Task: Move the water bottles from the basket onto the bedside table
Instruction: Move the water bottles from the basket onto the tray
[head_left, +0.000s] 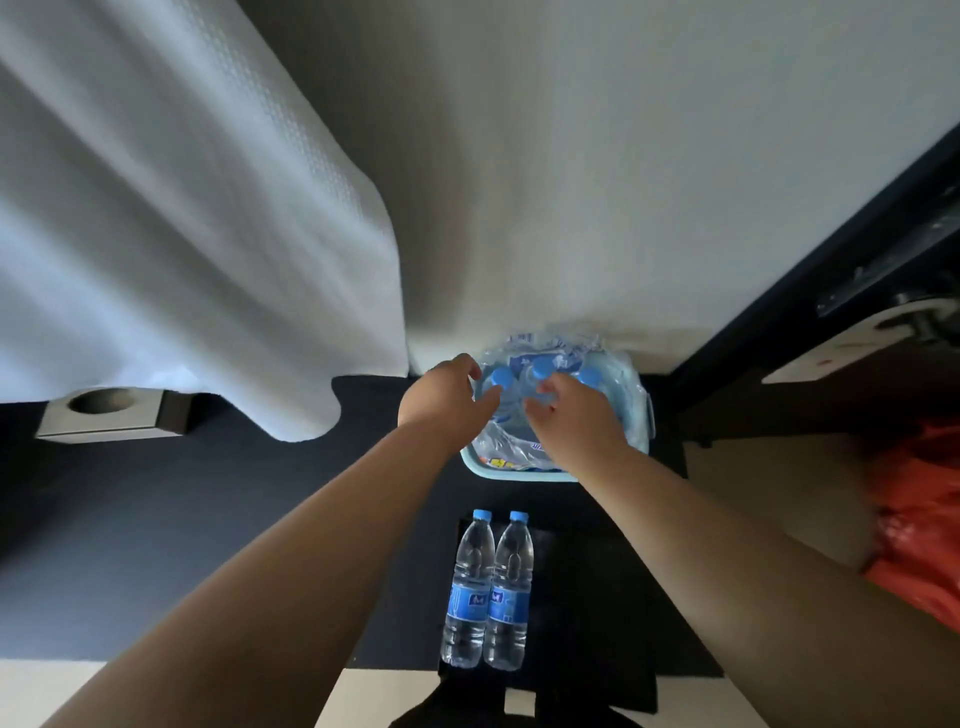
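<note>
A light blue basket (519, 474) sits against the white bedding, holding several clear water bottles (589, 376) with blue caps in torn plastic wrap. My left hand (444, 397) reaches into its left side, thumb and fingers curled around the neck of one bottle (502, 378). My right hand (579, 421) is beside it, fingers pinched on the middle bottle (543, 369) just under the cap. Nearer to me, two more water bottles (488, 592) stand upright side by side on the black bedside table (582, 597).
A white textured bed cover (182, 234) hangs at the left. A grey square holder with a round hole (114, 414) stands on the dark floor at the left. An orange plastic bag (919, 525) lies at the right, behind a black frame (810, 270).
</note>
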